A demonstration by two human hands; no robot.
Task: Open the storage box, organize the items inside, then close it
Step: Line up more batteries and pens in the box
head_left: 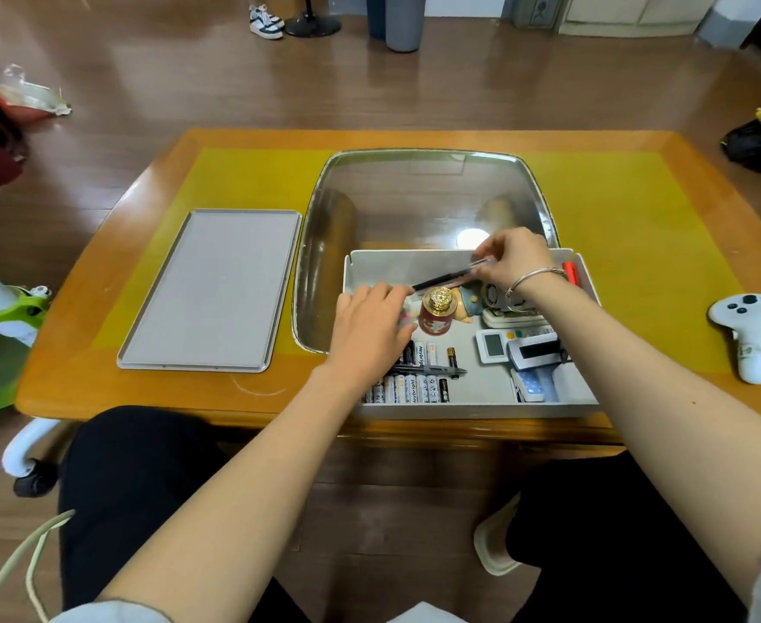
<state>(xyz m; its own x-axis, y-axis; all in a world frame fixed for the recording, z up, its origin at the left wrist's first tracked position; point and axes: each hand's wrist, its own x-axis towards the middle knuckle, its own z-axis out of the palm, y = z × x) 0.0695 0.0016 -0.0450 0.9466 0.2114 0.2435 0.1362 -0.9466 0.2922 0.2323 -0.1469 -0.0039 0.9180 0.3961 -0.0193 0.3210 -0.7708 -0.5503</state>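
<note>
Storage box (pixel 468 410) sits open at the desk's (pixel 639 209) near edge, its lid (pixel 217 285) parked flat to the left so both hands can work inside. Right hand (pixel 516 258) pinches a black pen (pixel 444 279) above the clutter, likely to lay it with the other pen (pixel 428 370) across the lined-up batteries (pixel 414 388). Left hand (pixel 369 326) rests with curled fingers on something I cannot make out, perhaps steadying it.

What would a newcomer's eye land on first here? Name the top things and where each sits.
First, both hands inside the open white storage box at the table's near edge: the right hand pinches a black pen at the far wall. Next, the red bottle with a gold cap mid-box, beside the left hand. Then the grey lid lying left.
</note>
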